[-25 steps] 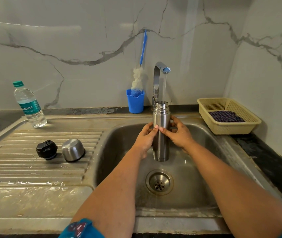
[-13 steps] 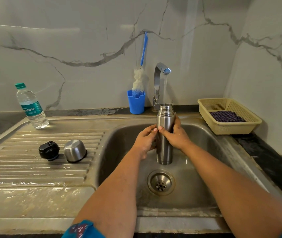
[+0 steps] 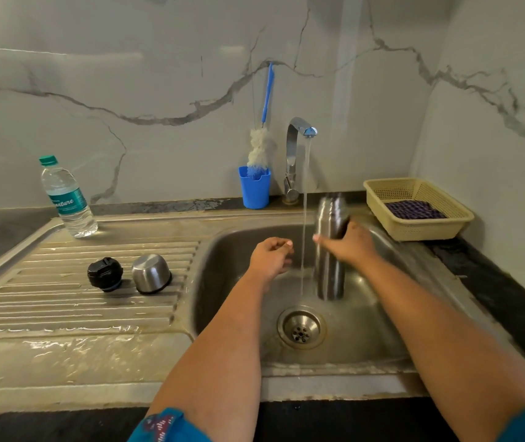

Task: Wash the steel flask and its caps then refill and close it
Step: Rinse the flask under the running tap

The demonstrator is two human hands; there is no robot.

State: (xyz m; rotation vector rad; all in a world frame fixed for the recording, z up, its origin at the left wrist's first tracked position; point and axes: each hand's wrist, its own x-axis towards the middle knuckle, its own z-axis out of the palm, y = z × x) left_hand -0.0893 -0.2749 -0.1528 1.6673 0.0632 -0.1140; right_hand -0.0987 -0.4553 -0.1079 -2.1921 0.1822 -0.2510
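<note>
Steel flask, gripped upright over the sink basin.
Your right hand (image 3: 352,245) curls its fingers round the steel flask (image 3: 329,250), just right of the tap's (image 3: 299,154) running stream; your left hand (image 3: 270,256) hangs loosely curled, holding nothing. Black inner cap (image 3: 105,274) and steel cup cap (image 3: 151,273) sit side by side on the drainboard (image 3: 63,314); water bottle (image 3: 66,199) behind.

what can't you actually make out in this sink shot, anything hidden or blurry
Head view only:
- Steel flask: motion-blurred; its mouth and fill level cannot be read.
- Right hand: its fingers go behind the flask.
- Left hand: curled; palm side faces away.
- Cloth in basket: partly hidden by the rim.
</note>
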